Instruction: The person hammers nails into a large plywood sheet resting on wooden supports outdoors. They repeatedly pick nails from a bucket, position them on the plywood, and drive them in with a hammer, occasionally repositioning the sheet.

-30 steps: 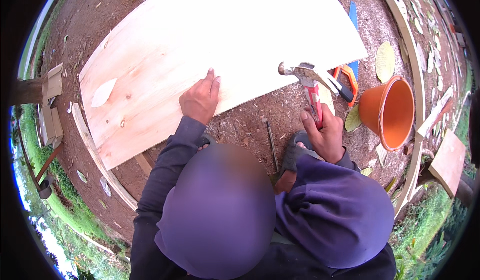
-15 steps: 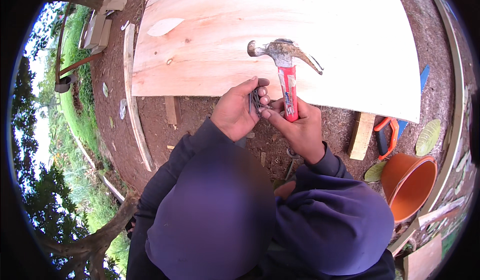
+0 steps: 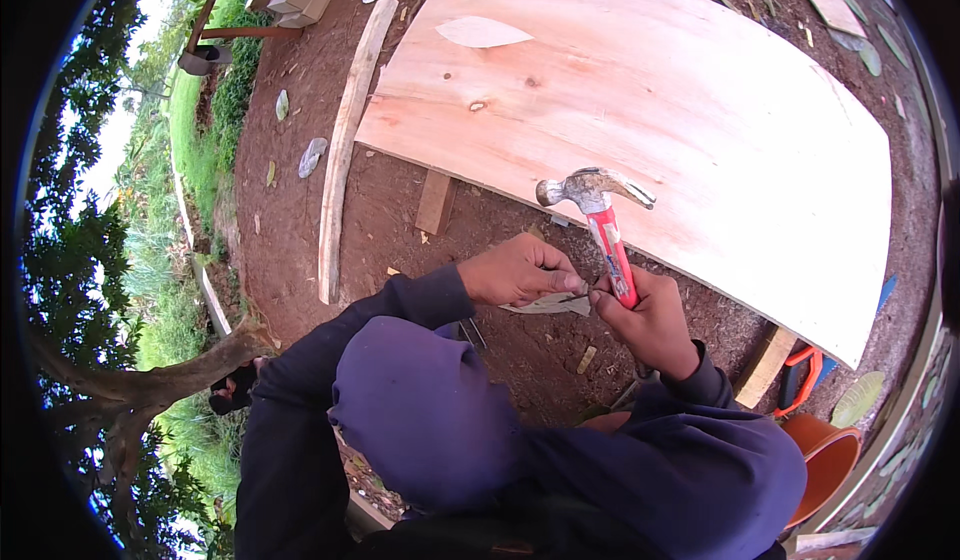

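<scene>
A claw hammer (image 3: 612, 245) with a red handle and worn metal head stands upright in my right hand (image 3: 650, 322), its fingers wrapped round the lower handle. Close on its left, my left hand (image 3: 520, 270) is curled with thumb and forefinger pinched together. A thin dark nail (image 3: 575, 297) shows between the two hands; the other nails in the left palm are hidden by its fingers. Both hands are over the ground, just before the near edge of a large plywood sheet (image 3: 640, 100).
Wooden blocks (image 3: 435, 202) show under the sheet's near edge. A long timber strip (image 3: 350, 160) lies at left. To the right are a saw with an orange and black handle (image 3: 800, 380) and an orange bucket (image 3: 825, 460). A tree trunk (image 3: 160, 385) stands far left.
My left hand has turned from palm up, with nails showing, to palm down in a pinch. The view has shifted, so the sheet sits further right. The hammer stays in my right hand.
</scene>
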A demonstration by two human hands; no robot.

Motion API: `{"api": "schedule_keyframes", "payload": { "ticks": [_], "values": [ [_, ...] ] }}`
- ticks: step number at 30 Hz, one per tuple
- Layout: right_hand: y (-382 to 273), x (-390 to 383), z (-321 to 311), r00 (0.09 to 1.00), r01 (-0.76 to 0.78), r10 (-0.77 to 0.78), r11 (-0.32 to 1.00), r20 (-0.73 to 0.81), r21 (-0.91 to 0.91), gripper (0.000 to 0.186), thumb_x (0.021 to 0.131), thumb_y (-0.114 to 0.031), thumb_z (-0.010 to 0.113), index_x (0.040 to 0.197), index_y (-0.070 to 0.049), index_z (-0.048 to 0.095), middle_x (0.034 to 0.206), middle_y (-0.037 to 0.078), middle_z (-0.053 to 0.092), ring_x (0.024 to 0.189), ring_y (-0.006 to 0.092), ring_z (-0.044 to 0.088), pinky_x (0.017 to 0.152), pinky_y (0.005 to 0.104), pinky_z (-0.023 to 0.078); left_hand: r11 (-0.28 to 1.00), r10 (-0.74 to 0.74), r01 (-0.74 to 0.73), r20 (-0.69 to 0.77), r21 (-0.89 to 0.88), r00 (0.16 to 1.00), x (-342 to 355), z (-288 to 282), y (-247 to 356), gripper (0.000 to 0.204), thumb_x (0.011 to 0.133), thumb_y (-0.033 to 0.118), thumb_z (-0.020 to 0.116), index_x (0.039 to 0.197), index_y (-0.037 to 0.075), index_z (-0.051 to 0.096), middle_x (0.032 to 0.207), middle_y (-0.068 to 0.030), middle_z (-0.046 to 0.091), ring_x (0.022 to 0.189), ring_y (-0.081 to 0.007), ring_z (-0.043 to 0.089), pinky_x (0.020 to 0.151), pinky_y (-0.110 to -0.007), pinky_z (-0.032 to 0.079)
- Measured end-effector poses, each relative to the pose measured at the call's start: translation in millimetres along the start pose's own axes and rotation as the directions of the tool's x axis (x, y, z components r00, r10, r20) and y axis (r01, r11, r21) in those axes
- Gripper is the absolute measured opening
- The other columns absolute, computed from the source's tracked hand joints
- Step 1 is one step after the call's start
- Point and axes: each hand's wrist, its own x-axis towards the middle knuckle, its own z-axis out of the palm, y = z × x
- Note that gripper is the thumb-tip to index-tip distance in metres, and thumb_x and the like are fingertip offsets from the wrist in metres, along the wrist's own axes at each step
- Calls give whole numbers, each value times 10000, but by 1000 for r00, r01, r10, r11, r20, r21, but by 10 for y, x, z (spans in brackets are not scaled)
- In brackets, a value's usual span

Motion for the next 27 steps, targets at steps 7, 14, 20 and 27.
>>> {"api": "schedule_keyframes", "payload": {
  "ticks": [7,14,20,27],
  "values": [
    [-271,374,587,964,-264,265,963,28,-49,149,920,-133,725,902,0,661,678,21,614,624,79,564,590,298,488,994,51,-38,121,-104,991,-194,-484,-600,262,1021,255,687,1137,24,728,785,45,621,626,-33,504,557,-230,389],
    [-469,898,1183,944,-237,305,891,124,-387,238,924,-224,748,913,0,668,673,107,605,627,172,576,617,363,486,898,386,-417,205,142,900,-298,-1136,-1047,268,986,209,707,1114,-24,738,1014,-52,743,971,-124,647,916,-319,490],
    [-870,1553,1670,964,-18,181,774,194,-633,229,993,-212,648,938,2,588,687,227,586,648,422,599,605,478,458,866,483,-496,-358,61,799,-823,-2672,-1345,217,989,178,700,1085,-15,727,976,-41,714,866,-81,617,798,-270,495],
    [-1210,2143,2203,981,167,-44,697,191,-697,175,1048,-146,570,1014,24,538,663,236,583,597,444,590,558,492,437,789,276,-597,-782,-149,560,-1063,-3969,-1281,187,999,142,705,1120,3,733,943,-1,690,874,-72,594,818,-260,478]
  ]
}}
